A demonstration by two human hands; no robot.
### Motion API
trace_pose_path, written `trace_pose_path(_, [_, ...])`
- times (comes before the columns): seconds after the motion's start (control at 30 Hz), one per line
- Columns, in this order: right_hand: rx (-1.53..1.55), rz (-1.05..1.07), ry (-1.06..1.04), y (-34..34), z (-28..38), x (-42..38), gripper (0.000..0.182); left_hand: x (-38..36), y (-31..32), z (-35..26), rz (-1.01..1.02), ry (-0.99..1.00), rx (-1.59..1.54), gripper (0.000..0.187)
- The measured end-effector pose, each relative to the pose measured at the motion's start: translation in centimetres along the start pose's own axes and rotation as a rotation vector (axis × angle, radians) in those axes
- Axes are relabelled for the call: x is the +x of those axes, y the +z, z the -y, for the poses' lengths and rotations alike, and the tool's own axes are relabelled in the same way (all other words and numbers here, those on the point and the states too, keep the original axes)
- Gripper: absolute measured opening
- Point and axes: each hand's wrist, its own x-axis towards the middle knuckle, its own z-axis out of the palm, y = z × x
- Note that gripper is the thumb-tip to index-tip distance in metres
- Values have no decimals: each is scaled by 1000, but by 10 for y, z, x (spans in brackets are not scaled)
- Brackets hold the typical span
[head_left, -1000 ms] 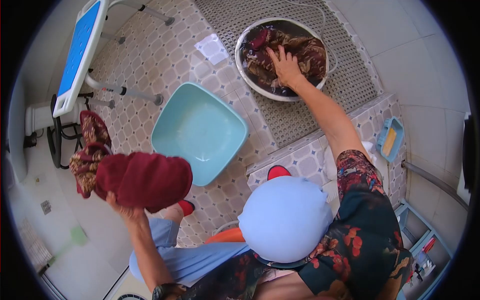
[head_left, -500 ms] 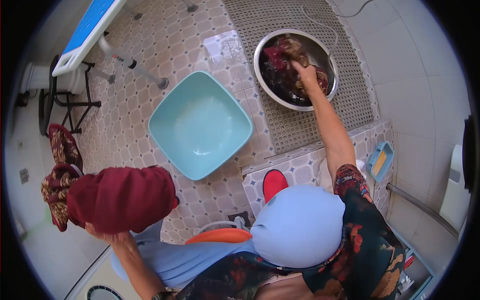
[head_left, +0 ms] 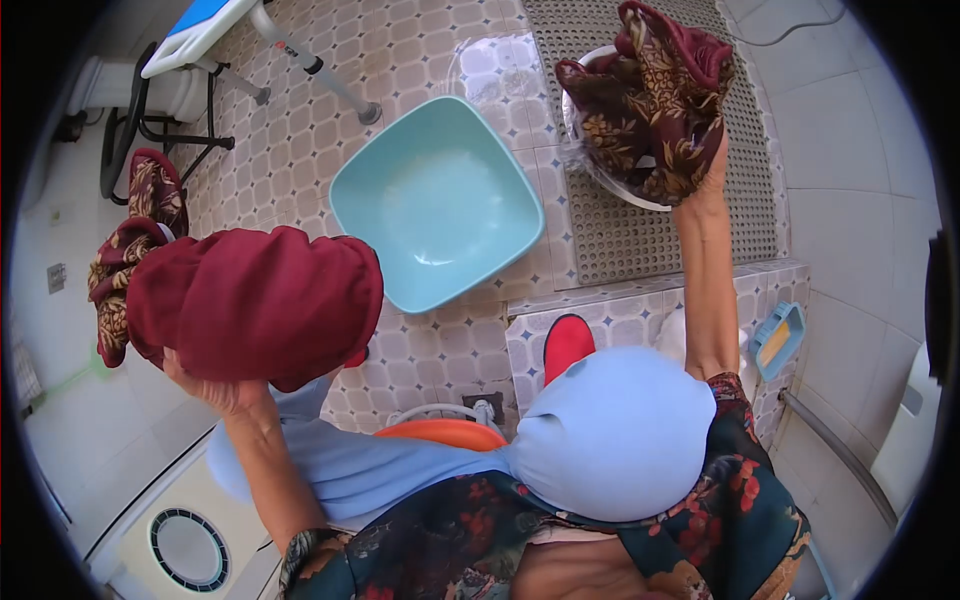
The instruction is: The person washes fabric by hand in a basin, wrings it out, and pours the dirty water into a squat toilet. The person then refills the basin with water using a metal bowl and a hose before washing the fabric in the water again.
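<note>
My left hand (head_left: 215, 388) grips the lower edge of a bundled maroon cloth (head_left: 265, 305), its fingers partly hidden underneath. Gold-patterned parts of the same colours hang at that bundle's left end. Farther off on the right, my right hand (head_left: 712, 182) is closed on a maroon cloth with a gold leaf pattern (head_left: 668, 110). This patterned cloth is lifted above the round metal basin (head_left: 640, 198) and hides most of it. Between the two hands, a light turquoise tub (head_left: 440, 215) stands on the tiled floor with a shiny wet bottom.
A perforated grey mat (head_left: 640, 245) lies under the metal basin. A raised tiled step edge (head_left: 650, 300) runs before me. A blue dish (head_left: 777, 340) sits at the right wall. A blue-and-white stool or bench (head_left: 205, 35) and a black-framed chair (head_left: 145, 130) stand upper left.
My right hand has raised the patterned cloth out of the metal basin. My left hand still holds the maroon bundle, and the view has shifted slightly.
</note>
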Motion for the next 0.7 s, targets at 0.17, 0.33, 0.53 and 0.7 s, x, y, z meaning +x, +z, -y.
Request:
trace_pose_path(0.17, [242,147,113,47,-18,-22,61,-2,6,5,62,-2,-2,53])
trace_pose_path(0.33, [262,312,408,107,-49,-45,55,-9,24,5,-46,59,33,57])
trace_pose_path(0.53, [-58,411,260,106,-174,-30,40,-5,4,-8,-55,15,4,63])
trace_pose_path(0.7, [-787,632,168,85,-229,-25,54,-1,-7,-12,-35,-18,5,64])
